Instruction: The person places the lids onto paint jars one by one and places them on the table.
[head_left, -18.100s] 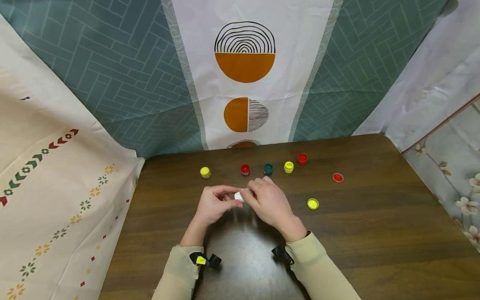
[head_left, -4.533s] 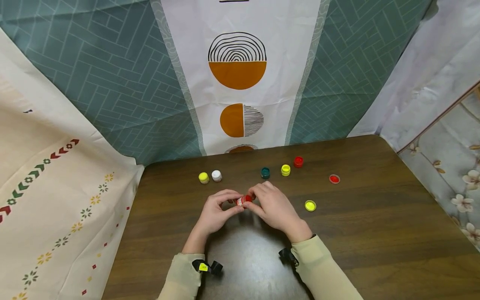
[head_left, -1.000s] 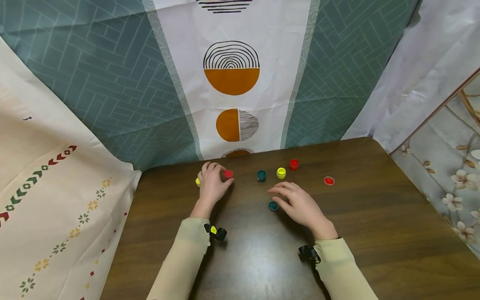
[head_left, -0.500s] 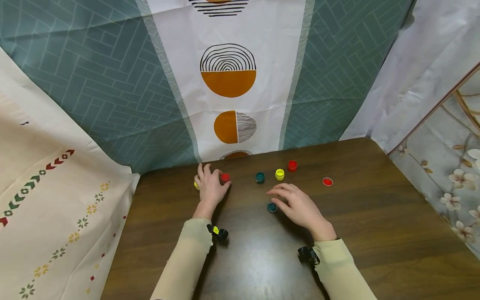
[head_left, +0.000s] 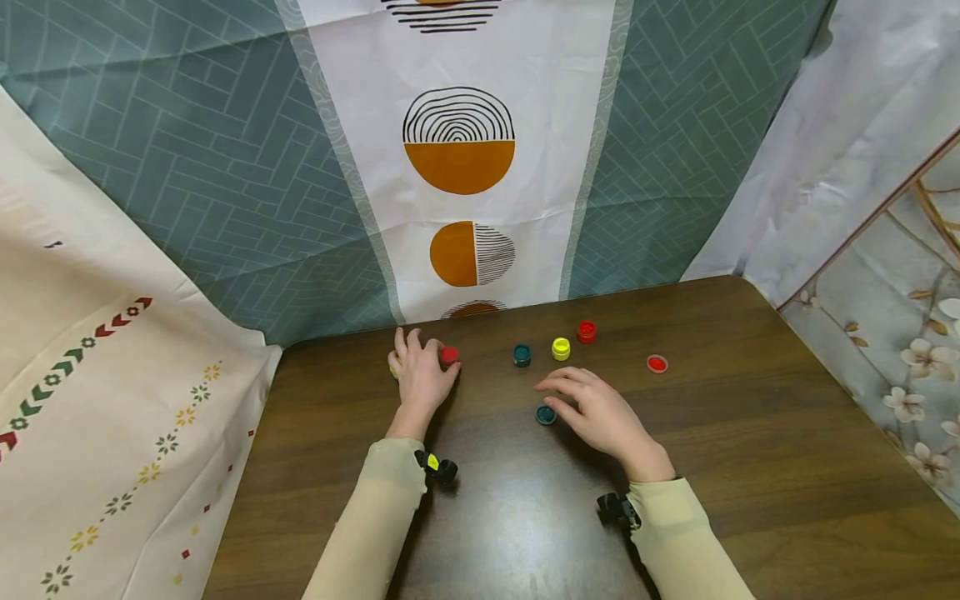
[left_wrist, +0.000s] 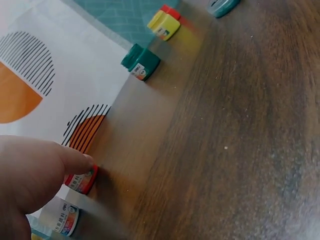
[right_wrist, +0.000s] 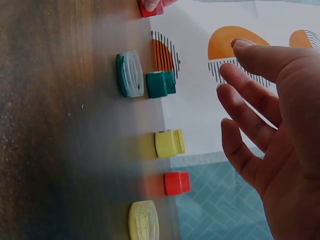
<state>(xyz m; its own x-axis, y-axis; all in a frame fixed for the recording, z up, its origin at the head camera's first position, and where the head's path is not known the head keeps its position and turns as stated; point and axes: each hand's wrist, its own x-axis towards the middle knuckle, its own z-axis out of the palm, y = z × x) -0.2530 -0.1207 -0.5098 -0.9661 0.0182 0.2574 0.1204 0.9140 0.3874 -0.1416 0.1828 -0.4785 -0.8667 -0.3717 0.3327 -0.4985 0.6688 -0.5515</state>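
My left hand (head_left: 423, 377) is at the back left of the table, thumb and a finger around a small red paint jar (head_left: 449, 356). A white paint jar (left_wrist: 60, 216) stands beside the red one in the left wrist view; the hand hides it in the head view. Behind the fingers, a yellow jar (head_left: 393, 368) barely shows. My right hand (head_left: 600, 414) hovers over the table with relaxed, slightly bent fingers and nothing in them. Near its thumb lies a round teal lid (head_left: 545, 414). A yellowish lid (right_wrist: 144, 220) shows in the right wrist view, hidden in the head view.
Uncapped teal (head_left: 521, 356), yellow (head_left: 561, 349) and red (head_left: 587, 332) jars stand along the back of the brown wooden table (head_left: 510, 517). A red lid (head_left: 657, 364) lies to their right. Patterned cloth (head_left: 480, 175) hangs behind the table.
Both hands first held the white jar, then the red one. The left hand has carried the red jar to the back left; the right hand has drawn away rightward. The last half second shows little movement.
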